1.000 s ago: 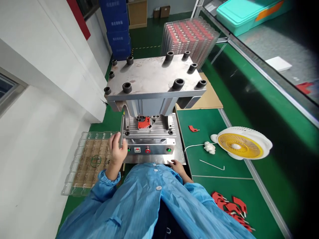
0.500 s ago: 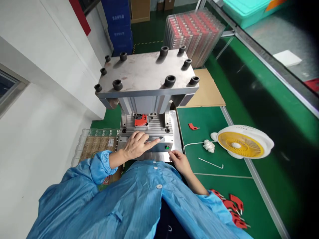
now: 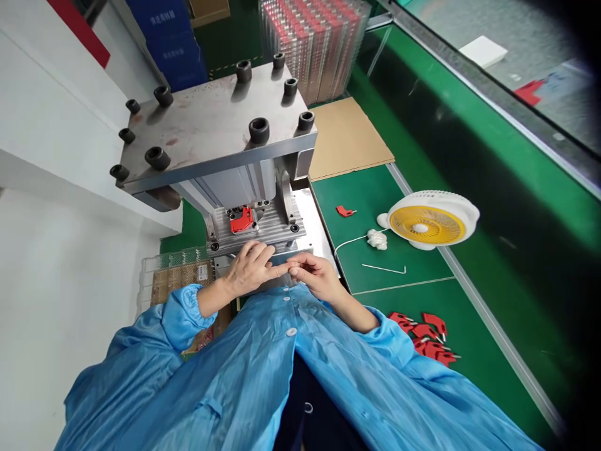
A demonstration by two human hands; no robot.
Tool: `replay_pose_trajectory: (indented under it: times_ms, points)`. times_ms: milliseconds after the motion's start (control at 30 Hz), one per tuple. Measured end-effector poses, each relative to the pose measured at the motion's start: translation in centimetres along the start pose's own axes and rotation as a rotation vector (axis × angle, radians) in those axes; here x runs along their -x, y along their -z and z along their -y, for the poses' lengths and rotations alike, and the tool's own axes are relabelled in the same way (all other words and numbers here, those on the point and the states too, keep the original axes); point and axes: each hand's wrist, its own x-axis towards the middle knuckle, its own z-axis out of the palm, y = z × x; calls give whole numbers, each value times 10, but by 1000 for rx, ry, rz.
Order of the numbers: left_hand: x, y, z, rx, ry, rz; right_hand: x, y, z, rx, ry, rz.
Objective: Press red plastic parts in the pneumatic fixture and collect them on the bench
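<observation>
My left hand (image 3: 251,269) is in front of the press's base, index finger stretched toward the right and the other fingers loosely bent, holding nothing visible. Thumb and fingers of my right hand (image 3: 317,275) close around the tip of that left index finger. Whether a small thing lies between them cannot be made out. Just beyond my hands, a red plastic part (image 3: 241,220) sits in the fixture on the grooved metal base (image 3: 277,232). Above it stands the head of the press, topped by a thick steel plate (image 3: 206,125) with black bolts.
On the green table to the right are a single red part (image 3: 345,211), a white and yellow fan (image 3: 427,219), a bundled cord (image 3: 377,239), a hex key (image 3: 384,269) and a pile of red parts (image 3: 425,338). Clear trays (image 3: 176,275) lie left; stacked trays (image 3: 314,50) stand behind cardboard (image 3: 350,138).
My right hand has moved up and left from beside the green button to my left fingertip. My left index finger has come away from the press's front panel. The view has shifted and tilted.
</observation>
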Motion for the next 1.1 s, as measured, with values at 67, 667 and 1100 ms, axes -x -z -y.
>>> replay_pose_trajectory:
  times_ms: [67,667,1100]
  points:
    - [-1,-2,1,4,-7,-15,0,0,1,29,32,-14]
    - [1,1,-7,333,84,94,0,-14,4,-76,-78,-71]
    - [14,3,-3,393,81,78,-1,-22,3,-66,-70,-53]
